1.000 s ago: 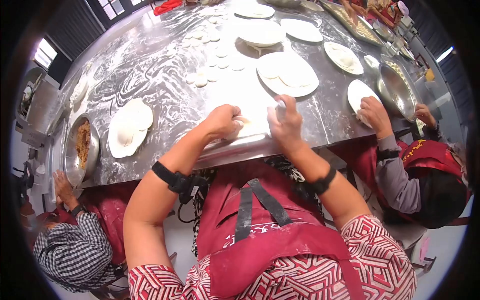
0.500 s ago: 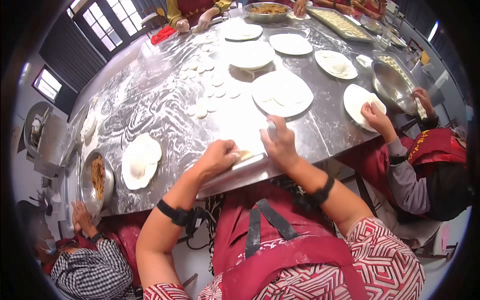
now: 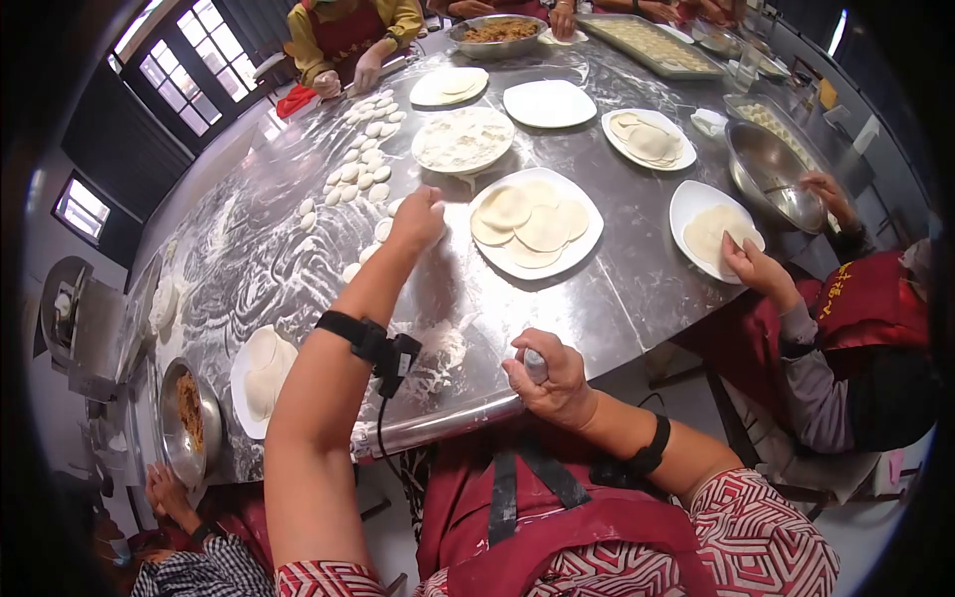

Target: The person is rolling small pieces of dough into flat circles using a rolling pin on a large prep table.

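Observation:
My left hand (image 3: 418, 214) reaches forward over the steel table, beside the plate of flat dough rounds (image 3: 542, 227) and just below the floured dish (image 3: 463, 139). Its fingers are curled, and what they hold, if anything, is hidden. Close to the front edge, my right hand (image 3: 547, 378) is wrapped round a grey rod-like tool (image 3: 535, 365), seen end-on. Small dough discs (image 3: 348, 179) lie scattered to the left of my left hand, partly hidden by my forearm.
A co-worker's hand (image 3: 756, 267) touches dough on a plate (image 3: 684, 224) at right. Metal bowls (image 3: 766, 159) and a tray (image 3: 657, 48) stand farther back. At left are a bowl of filling (image 3: 189, 413) and another dough plate (image 3: 242, 383). Another person's gloved hands (image 3: 368, 68) work opposite.
My left hand has moved forward from the table's front edge, away from a piece of dough. My right hand has come down towards the edge, still round the tool. The view has shifted.

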`<state>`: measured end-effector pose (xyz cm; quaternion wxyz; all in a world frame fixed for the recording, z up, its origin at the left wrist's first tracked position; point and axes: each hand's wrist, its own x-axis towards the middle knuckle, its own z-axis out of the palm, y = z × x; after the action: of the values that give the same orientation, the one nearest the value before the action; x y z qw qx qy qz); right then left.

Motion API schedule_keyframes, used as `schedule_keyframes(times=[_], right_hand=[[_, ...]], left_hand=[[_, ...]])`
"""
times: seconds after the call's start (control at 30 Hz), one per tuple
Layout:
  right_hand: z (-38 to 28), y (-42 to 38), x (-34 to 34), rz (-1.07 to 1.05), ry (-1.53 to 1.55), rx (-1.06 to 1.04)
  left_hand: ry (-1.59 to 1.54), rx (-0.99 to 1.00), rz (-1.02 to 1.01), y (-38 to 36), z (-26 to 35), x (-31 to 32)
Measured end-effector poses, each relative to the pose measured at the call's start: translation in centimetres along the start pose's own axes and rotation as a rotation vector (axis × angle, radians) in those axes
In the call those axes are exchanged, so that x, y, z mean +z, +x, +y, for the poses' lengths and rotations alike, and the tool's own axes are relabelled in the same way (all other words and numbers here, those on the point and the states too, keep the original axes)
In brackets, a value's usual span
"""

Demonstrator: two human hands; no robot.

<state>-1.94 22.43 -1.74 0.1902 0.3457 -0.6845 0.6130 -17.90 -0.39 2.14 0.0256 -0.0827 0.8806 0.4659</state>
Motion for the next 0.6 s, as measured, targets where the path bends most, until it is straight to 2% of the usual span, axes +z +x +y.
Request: schedule_keyframes(times=[0.07, 0.1, 0.2, 0.23, 0.33, 0.37, 0.43, 0.47, 0.57, 0.6], right_hand=[[-0.1, 0.1, -0.1, -0.002, 0.004, -0.002], [-0.1, 0.1, -0.1, -0.008, 0.007, 0.005], [-0.1, 0.0, -0.1, -0.015, 0.015, 0.033], [-0.2, -0.1, 0.0, -0.018, 0.019, 0.042], [-0.5, -0.1, 0.0, -0.032, 0.033, 0.109], [0.3, -0.1, 0.4, 0.025, -0.045, 0.006], [-0.1, -0.1, 0.1, 0.009, -0.052, 0.072], [-0.3, -0.3, 0.1, -0.006, -0.051, 0.108], [-0.8, -0.8, 0.0, 0.014, -0.035, 0.099], [-0.9, -1.0, 0.1, 0.031, -0.043, 0.081]], left_hand=[[0.624, 0.198, 0.089, 0.7, -2.7, 0.5], [0.775, 0.151, -0.062, -0.4, -2.2, 0.5], [0.839, 0.364, 0.076, -2.8, -3.3, 1.2], [0.867, 0.348, 0.026, -3.2, -3.0, 1.0], [0.779, 0.311, 0.022, -4.3, -2.1, 0.3], [0.758, 0.286, -0.023, -4.3, -1.8, 0.0], [0.704, 0.214, -0.128, -4.7, -1.6, -0.6], [0.678, 0.305, -0.149, -5.2, -1.8, -1.0], [-0.034, 0.037, -0.381, -10.6, -0.7, -1.4], [-0.133, -0.055, -0.451, -12.1, -1.1, -1.3]])
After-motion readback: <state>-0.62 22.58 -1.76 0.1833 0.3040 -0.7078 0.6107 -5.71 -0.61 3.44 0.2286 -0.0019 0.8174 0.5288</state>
